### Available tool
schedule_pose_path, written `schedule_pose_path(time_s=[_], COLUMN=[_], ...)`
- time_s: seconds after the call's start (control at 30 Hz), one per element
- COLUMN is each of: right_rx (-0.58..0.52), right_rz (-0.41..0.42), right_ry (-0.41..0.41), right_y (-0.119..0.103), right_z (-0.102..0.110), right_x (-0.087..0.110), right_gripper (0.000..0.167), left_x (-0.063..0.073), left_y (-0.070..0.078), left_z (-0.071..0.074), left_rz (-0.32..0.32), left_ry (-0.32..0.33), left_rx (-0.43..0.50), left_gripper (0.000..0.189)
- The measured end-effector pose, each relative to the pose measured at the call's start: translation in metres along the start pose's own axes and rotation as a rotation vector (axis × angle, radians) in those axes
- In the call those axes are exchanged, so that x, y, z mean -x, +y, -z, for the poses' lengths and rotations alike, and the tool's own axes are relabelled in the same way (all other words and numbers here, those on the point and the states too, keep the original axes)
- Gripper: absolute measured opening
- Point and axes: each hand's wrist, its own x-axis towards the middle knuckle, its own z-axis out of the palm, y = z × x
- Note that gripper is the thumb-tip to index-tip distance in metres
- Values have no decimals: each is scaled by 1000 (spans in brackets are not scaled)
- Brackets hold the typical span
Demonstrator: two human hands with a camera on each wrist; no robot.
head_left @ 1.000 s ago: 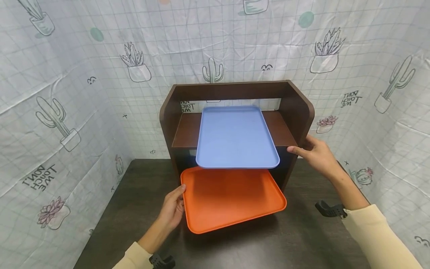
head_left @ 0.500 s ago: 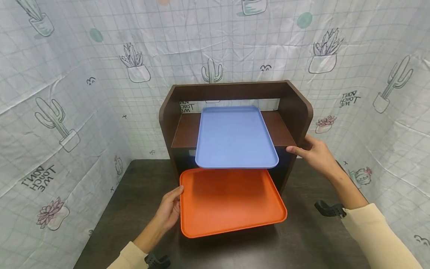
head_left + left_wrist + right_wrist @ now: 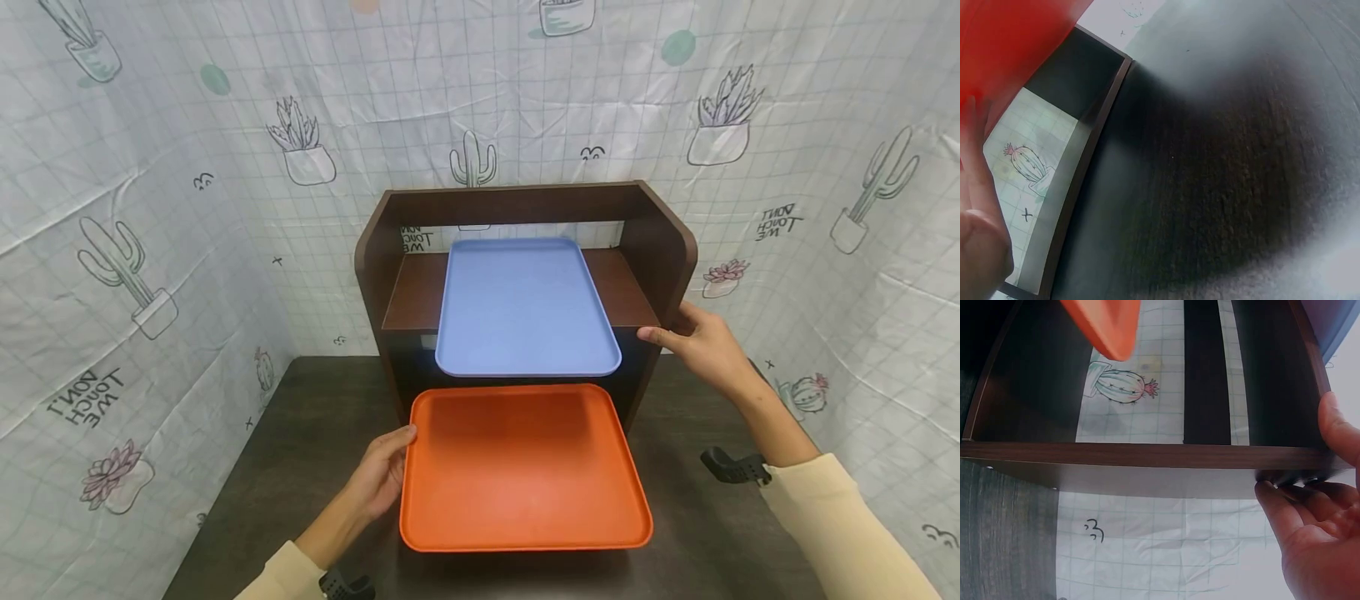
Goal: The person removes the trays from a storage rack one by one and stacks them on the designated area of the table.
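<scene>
My left hand [image 3: 384,473] grips the left rim of an orange tray [image 3: 525,471], thumb on top and fingers beneath. The tray is held up in front of a dark brown wooden shelf [image 3: 517,202]; in the left wrist view the tabletop [image 3: 1222,156] shows below it. My right hand [image 3: 701,342] holds the shelf's right side panel, its thumb on the front edge of the upper board and its fingers against the outer face [image 3: 1310,528]. A blue tray [image 3: 528,308] lies on the upper board and sticks out past its front edge.
The shelf stands at the back of a dark wood table [image 3: 322,433], its lower compartment open at front and back. A white cloth [image 3: 247,275] with cactus drawings hangs behind and on both sides.
The orange tray has come forward out of the lower compartment and turned square to the shelf, a gap now showing below the blue tray. My right hand stays on the side panel.
</scene>
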Motion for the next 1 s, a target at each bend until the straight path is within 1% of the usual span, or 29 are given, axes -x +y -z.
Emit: schedule_pose_path(time_s=[0.07,0.2,0.37,0.5,0.67,0.77,1.0], right_rx=[-6,-10,-11,-20,-15,-13,-15], right_rz=[-4,-13,-17,-17,-12,-14,-18], right_ry=[-3,-2,-1,-3,2,3,5], right_y=[-1,-2,-1,0,-1,-1,-1], right_z=[0,0,-1,-2,-2,-3,-3], right_x=[0,0,0,0,0,1,1], right_gripper=[73,74,74,75,76,76,76], left_x=[1,2,8,12,15,17,18], left_y=[0,-2,-2,0,-2,-6,-20], left_z=[1,2,4,4,9,13,18], left_rz=[1,3,28,41,46,55,96], left_ry=[-31,-70,-120,-143,-175,-167,-82], left_rx=[3,-16,-42,-57,-47,-41,-28], left_gripper=[49,49,48,45,47,48,47])
